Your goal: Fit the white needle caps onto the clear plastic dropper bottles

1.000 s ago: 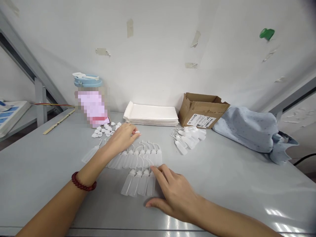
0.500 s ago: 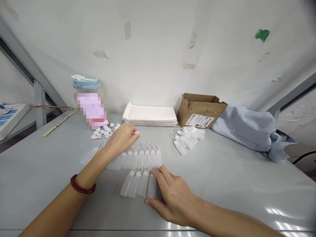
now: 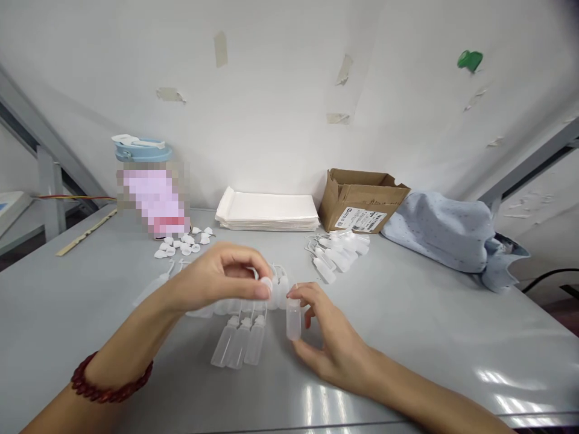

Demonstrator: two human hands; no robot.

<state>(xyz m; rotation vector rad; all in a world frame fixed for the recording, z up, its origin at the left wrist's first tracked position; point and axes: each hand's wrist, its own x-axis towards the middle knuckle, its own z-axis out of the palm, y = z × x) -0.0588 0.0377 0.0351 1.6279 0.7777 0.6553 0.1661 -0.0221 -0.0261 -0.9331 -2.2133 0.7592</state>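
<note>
Thumb and bent fingers of the left hand (image 3: 221, 274) pinch a small white cap (image 3: 268, 284), the forearm slanting up from the lower left. The right hand (image 3: 335, 334) has its grip closed around a translucent bottle (image 3: 294, 322): fingertips at the neck, thumb near the base. This bottle is held roughly upright, just right of three front bottles (image 3: 239, 342); whether its base touches the desk (image 3: 420, 325), I cannot tell. Grey surface stretches rightward from that hand toward a bluish cloth (image 3: 438, 232). White envelopes (image 3: 271, 211) and a carton (image 3: 362, 202) line the rear; the right forearm crosses the front edge.
</note>
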